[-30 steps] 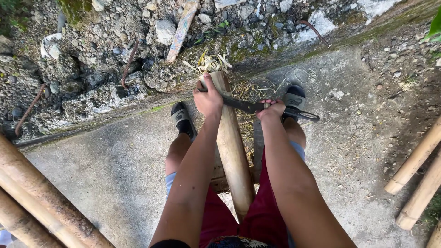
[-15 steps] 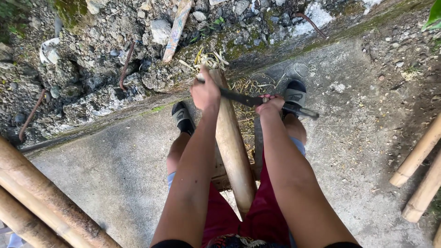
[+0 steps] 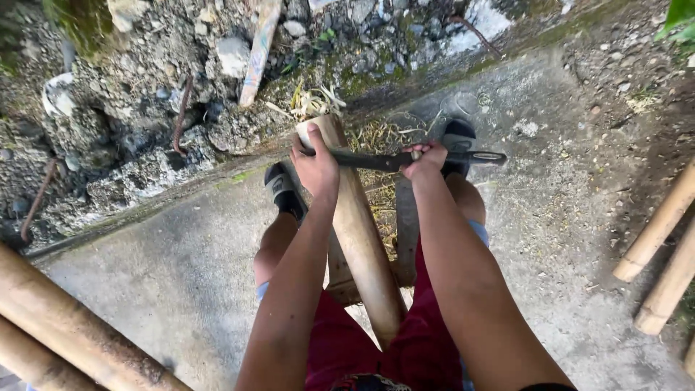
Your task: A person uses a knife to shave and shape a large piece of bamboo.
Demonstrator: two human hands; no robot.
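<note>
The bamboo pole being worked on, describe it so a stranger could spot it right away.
On the concrete slab, find the seated person's red shorts. The bamboo pole runs out from between the legs. Unlike the poles at the edges, both hands press a dark blade across it.

You are over a grey concrete slab [image 3: 181, 289] that meets a rough bank of stones and rubble [image 3: 130, 130] along its far edge, where a weathered wooden stick [image 3: 258, 51] leans, rusty bent rods [image 3: 182, 112] poke out, and pale curled shavings [image 3: 315, 101] lie with a patch of green moss [image 3: 79, 29] off to the upper left. At your lower left thick bamboo poles [image 3: 65, 326] lie across the corner, and at your right edge more bamboo poles [image 3: 655, 232] rest on the slab near bare dirt [image 3: 637, 94]. A green leaf [image 3: 680, 14] shows in the top right corner.
</note>
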